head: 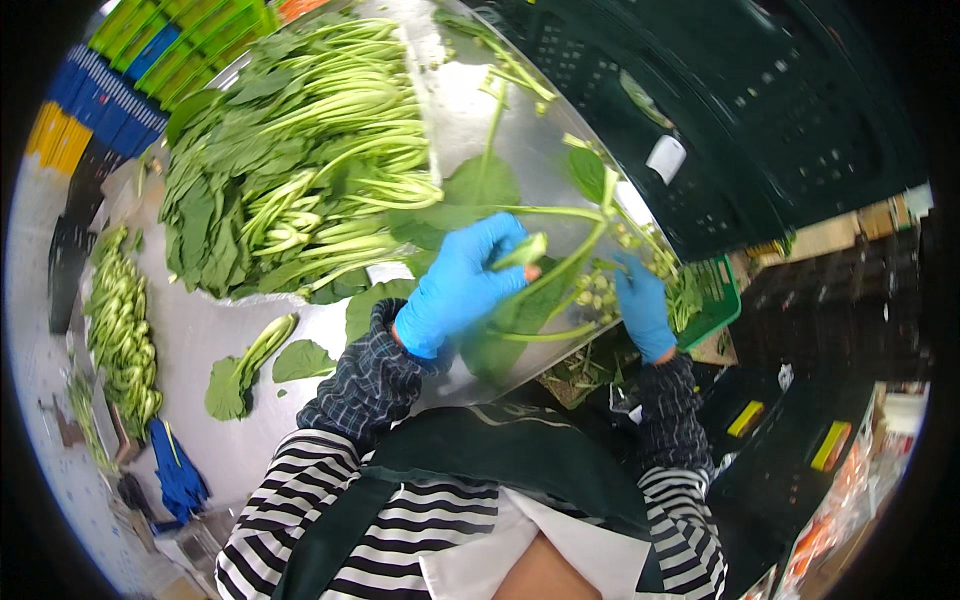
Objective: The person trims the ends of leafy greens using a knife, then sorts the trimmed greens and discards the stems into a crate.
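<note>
My left hand point(469, 281), in a blue glove, grips a leafy green stalk point(525, 251) whose pale cut end shows between thumb and fingers. A fingertip shows bare through the glove. Below and beside it, loose long-stemmed leaves point(551, 289) lie on the metal table point(499, 161). My right hand point(645, 307), also blue-gloved, is blurred by the table's right edge, close to small cut stem ends point(596, 289); whether it holds anything cannot be told. To the left, a large pile of leafy greens point(330, 135) lies in a tray, stems pointing right.
A dark green crate point(720, 112) stands beyond the table's right edge, a green basket point(720, 300) with leaves below it. More greens point(124, 337) are stacked at far left, near a blue glove point(176, 472). A single bunch point(251, 367) lies front left. Trimmings point(581, 375) lie below the edge.
</note>
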The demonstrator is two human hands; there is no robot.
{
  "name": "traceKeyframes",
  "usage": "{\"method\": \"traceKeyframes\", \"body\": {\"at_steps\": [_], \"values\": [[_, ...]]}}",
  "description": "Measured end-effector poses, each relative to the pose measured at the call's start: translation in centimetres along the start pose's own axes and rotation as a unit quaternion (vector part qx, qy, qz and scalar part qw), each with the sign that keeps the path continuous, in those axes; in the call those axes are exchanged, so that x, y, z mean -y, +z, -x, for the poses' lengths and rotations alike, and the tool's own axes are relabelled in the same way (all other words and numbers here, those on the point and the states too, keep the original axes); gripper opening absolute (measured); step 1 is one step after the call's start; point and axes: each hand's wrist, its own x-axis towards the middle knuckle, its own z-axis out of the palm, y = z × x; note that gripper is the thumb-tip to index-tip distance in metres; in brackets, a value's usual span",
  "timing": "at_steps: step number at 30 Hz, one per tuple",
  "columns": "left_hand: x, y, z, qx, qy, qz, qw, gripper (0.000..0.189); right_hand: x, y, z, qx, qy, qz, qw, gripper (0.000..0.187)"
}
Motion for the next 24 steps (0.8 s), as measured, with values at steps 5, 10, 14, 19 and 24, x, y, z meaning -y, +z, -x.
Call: {"method": "traceKeyframes", "body": {"at_steps": [5,10,14,19,24], "values": [[1.7,-3.0,3.5,0.050,-0.041,0.194,0.979,0.032,4.7,2.6,-4.0,0.005,0.011,-0.085,0.996,0.031],[1.7,-5.8,7.4,-0.038,-0.097,0.378,0.920,0.037,11.2,12.0,-10.0,0.147,0.041,-0.276,0.949,0.036],[3.6,-7.5,9.3,-0.131,-0.089,0.365,0.918,0.041,10.6,19.1,-12.8,0.181,0.116,-0.325,0.921,0.029],[4.6,-8.6,9.9,-0.203,-0.125,0.279,0.930,0.035,11.7,17.3,-11.1,0.209,0.134,-0.411,0.877,0.025],[3.9,-8.2,9.1,-0.238,-0.132,0.202,0.941,0.021,11.3,10.1,-7.2,0.126,0.171,-0.446,0.870,0.020]]}}
